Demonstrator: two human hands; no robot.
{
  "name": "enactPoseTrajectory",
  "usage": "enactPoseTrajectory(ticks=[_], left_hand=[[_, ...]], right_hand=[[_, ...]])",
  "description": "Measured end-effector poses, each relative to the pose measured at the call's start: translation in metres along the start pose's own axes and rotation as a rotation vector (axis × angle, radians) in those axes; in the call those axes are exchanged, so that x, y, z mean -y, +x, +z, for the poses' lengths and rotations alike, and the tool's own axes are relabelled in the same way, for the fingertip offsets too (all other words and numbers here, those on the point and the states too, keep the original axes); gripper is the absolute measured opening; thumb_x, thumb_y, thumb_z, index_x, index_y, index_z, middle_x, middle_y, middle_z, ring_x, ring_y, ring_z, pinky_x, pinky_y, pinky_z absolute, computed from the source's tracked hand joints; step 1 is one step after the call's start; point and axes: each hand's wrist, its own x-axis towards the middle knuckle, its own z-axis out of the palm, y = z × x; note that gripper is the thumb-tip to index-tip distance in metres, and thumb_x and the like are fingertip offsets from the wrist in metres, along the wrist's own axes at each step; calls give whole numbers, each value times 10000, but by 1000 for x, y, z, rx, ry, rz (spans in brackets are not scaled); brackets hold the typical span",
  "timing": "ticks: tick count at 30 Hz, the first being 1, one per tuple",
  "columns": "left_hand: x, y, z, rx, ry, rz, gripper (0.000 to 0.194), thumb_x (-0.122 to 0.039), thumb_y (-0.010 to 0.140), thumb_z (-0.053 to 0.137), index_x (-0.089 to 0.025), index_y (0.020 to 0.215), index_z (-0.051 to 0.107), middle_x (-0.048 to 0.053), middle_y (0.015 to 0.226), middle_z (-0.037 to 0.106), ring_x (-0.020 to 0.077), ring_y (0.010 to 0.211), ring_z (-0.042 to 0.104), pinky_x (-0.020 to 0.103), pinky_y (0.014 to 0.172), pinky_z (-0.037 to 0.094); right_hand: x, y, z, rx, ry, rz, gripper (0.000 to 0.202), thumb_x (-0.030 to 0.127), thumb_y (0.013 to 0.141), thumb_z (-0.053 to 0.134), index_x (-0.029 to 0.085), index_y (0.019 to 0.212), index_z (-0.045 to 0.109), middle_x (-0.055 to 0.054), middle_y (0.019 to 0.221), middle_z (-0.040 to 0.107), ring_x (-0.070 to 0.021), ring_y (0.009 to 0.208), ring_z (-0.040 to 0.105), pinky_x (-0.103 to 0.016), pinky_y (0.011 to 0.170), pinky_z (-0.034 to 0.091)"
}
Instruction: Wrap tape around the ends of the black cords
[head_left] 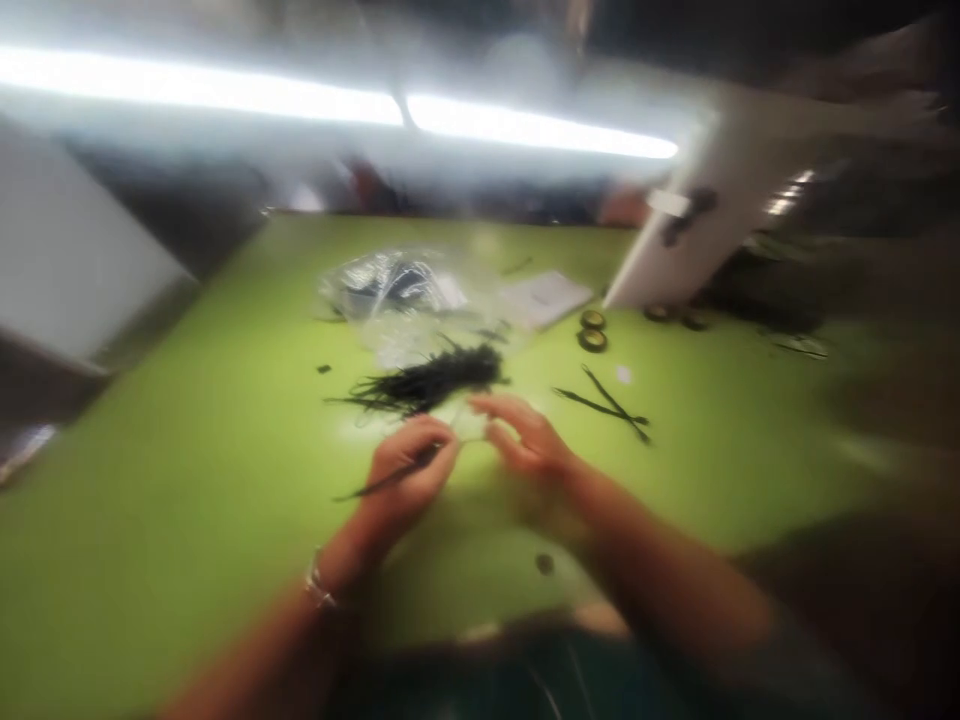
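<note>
Dark strip (379, 483): it lies in the left hand (409, 460), above the worktop (247, 480), one tail sticking out past the wrist side; a loose hold could let it slide out backward.
Left fingers: closed on the strip, covering its front end, so how firmly they grip cannot be judged.
Right hand (532, 440): its fingers stand narrowly parted, facing the left ones; whether they pinch anything cannot be told.
Thin line (472, 439): between the hands runs what is perhaps a fine thread or loop, smeared by blur; an uneven pull could slip it off the fingertips or tangle it.
Heap of strips (454, 372): just beyond the hands, ends sprawling; a knuckle could snag one and drag others along. They overlap too much to count.
Crossed strips (617, 408): right of the heap; a sideways sweep of the right hand could scatter them.
Clear bag (397, 285): behind the heap, its creases and glare masking the contents.
Dark rolls (592, 341): near the foot of a white panel (660, 255); those farther right sink into shadow.
Round dark piece (545, 564): near the person's body, where a forearm could brush it away; too blurred to identify.
Forearms: cut off by the lower part of the view.
</note>
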Motion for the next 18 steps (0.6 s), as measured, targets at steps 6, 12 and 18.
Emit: enactPoseTrajectory(ticks=[6, 12, 18], left_hand=[[7, -3, 2, 39, 56, 79, 126, -171, 853, 575, -174, 738, 625, 46, 777, 620, 158, 730, 567, 284, 705, 456], [12, -6, 5, 48, 68, 168, 83, -172, 846, 590, -173, 788, 650, 62, 821, 604, 168, 781, 557, 292, 721, 455], [6, -2, -1, 161, -207, -116, 129, -275, 793, 690, -165, 858, 668, 44, 805, 608, 138, 693, 532, 260, 625, 420]], right_hand=[[-2, 4, -6, 36, 142, 279, 245, 317, 931, 489, 165, 894, 678, -50, 876, 708, -166, 837, 640, -300, 781, 487], [9, 1, -2, 258, 102, 257, 241, 241, 898, 538, 170, 682, 614, 24, 633, 606, -102, 611, 526, -224, 598, 415], [1, -2, 0, 64, -159, -149, 175, 201, 913, 534, 186, 757, 613, -11, 682, 608, -143, 696, 511, -288, 704, 424]])
